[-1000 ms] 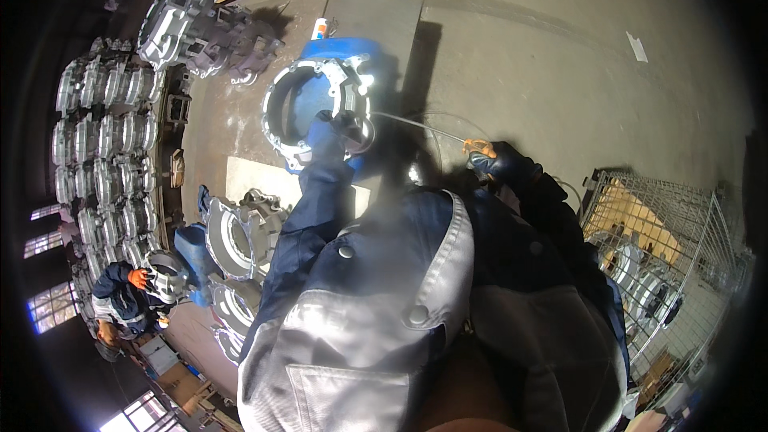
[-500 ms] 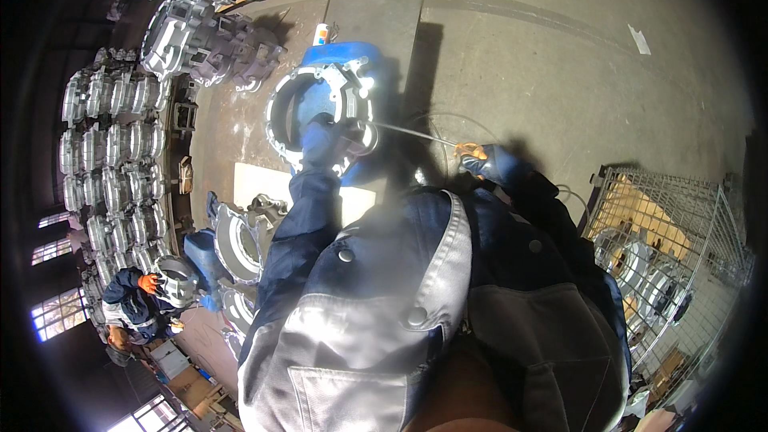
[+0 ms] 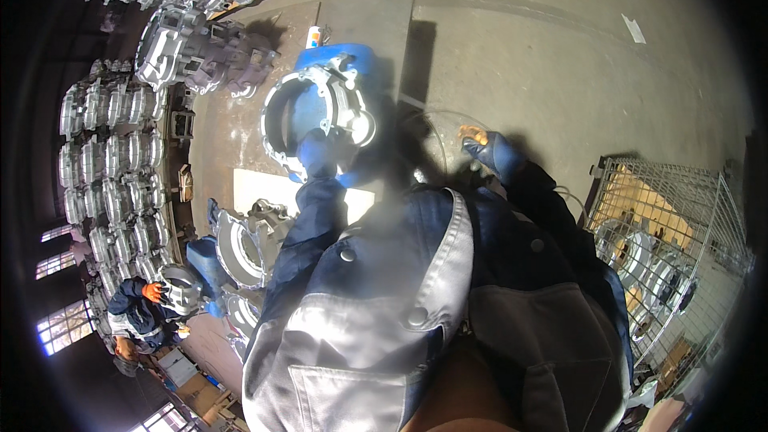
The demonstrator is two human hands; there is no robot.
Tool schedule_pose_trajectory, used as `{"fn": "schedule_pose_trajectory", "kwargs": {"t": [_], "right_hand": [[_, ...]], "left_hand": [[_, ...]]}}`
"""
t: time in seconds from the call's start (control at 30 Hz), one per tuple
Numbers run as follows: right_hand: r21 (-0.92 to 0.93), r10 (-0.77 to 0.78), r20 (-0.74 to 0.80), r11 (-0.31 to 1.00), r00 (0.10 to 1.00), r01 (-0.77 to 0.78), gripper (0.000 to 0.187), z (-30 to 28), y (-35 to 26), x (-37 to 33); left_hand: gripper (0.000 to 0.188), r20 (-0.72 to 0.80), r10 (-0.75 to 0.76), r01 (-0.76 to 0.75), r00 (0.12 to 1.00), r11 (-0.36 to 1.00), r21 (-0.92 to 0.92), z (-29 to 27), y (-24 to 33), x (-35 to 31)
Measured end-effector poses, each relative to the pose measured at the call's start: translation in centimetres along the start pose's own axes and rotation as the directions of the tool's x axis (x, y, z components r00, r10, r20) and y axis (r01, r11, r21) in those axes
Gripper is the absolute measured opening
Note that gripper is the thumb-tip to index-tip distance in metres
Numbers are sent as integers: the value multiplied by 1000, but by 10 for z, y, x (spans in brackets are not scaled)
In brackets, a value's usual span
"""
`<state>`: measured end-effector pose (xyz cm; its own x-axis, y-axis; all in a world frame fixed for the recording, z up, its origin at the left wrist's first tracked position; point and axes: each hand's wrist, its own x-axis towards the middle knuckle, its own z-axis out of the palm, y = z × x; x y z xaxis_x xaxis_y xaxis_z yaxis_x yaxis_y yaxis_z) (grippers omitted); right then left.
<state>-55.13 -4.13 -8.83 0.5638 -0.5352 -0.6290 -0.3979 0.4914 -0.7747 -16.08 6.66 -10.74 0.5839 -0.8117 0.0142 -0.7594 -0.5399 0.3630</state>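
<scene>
A ring-shaped metal casting (image 3: 344, 102) stands on a blue support (image 3: 340, 56) on the worktop (image 3: 364, 20), strong light whitening its face and the support showing blue through its wide opening. A worker in a grey and navy jacket (image 3: 344, 336) is on the near side of the casting, both arms stretched forward. The left hand (image 3: 318, 154), in a blue glove, is at the casting's near rim; glare and blur veil its fingers, and whether it grips the metal cannot be told. The right hand (image 3: 492, 152), gloved in blue and orange, is well to the right of the casting, its fingers curled; whether they close around anything cannot be made out. A thin cable (image 3: 436, 138) loops between that hand and the casting. Just beyond the casting is a small white bottle (image 3: 314, 37) with a coloured label; nearer than the casting lies a white sheet (image 3: 264, 190), partly covered by the left sleeve. Far to the casting's left rise stacked castings (image 3: 116, 112), and below them a co-worker (image 3: 132, 308) in orange gloves touches another casting (image 3: 184, 288). To the casting's far right, a wire cage (image 3: 656, 224) contains more metal parts.
</scene>
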Motion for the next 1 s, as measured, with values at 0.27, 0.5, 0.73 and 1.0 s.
{"fn": "schedule_pose_trajectory", "kwargs": {"t": [0.27, 0.5, 0.73, 1.0], "right_hand": [[-434, -297, -85, 870, 951, 233, 37, 5, 15, 14], [-671, -259, -134, 734, 956, 105, 61, 34, -39, 40], [-705, -147, 127, 682, 981, 193, 47, 12, 0, 24], [-330, -132, 180, 926, 975, 186, 45, 16, 24, 11]], "left_hand": [[55, 292, -238, 360, 926, 786, -503, 43, 12, 67], [43, 61, -126, 138, 990, 798, -586, 16, -11, 46], [42, 177, 23, -67, 984, 967, 246, 7, -36, 14], [34, 84, 32, -25, 996, 997, -79, 24, -62, 14]]}}
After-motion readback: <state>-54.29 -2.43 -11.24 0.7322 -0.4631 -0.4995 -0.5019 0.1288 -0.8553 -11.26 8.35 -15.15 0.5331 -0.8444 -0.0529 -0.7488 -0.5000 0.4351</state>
